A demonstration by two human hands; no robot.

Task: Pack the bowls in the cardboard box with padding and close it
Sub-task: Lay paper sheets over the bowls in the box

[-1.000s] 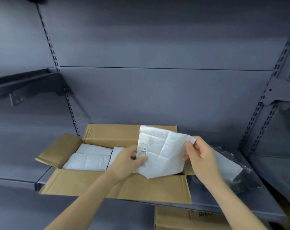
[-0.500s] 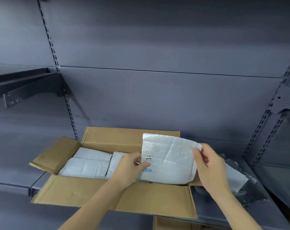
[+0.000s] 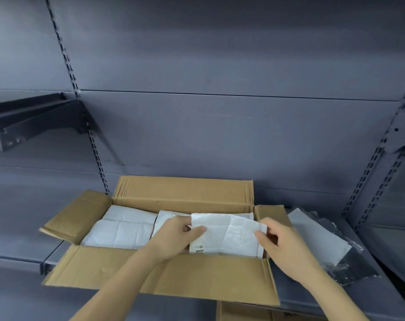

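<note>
An open cardboard box (image 3: 164,278) sits on a grey metal shelf with all its flaps spread out. White padding sheets (image 3: 120,231) cover its left and middle; no bowl shows. A white padded sheet (image 3: 229,232) with a small label lies low over the box's right part. My left hand (image 3: 176,237) pinches its left edge and my right hand (image 3: 282,246) grips its right edge.
A pile of clear and white plastic bags (image 3: 328,246) lies on the shelf (image 3: 335,297) right of the box. Another cardboard box (image 3: 243,312) shows below the shelf edge. A dark bracket shelf (image 3: 35,117) juts out at upper left. Slotted uprights flank the back panel.
Both hands have lowered the white padded sheet from upright above the box down into its right part, laying it nearly flat.
</note>
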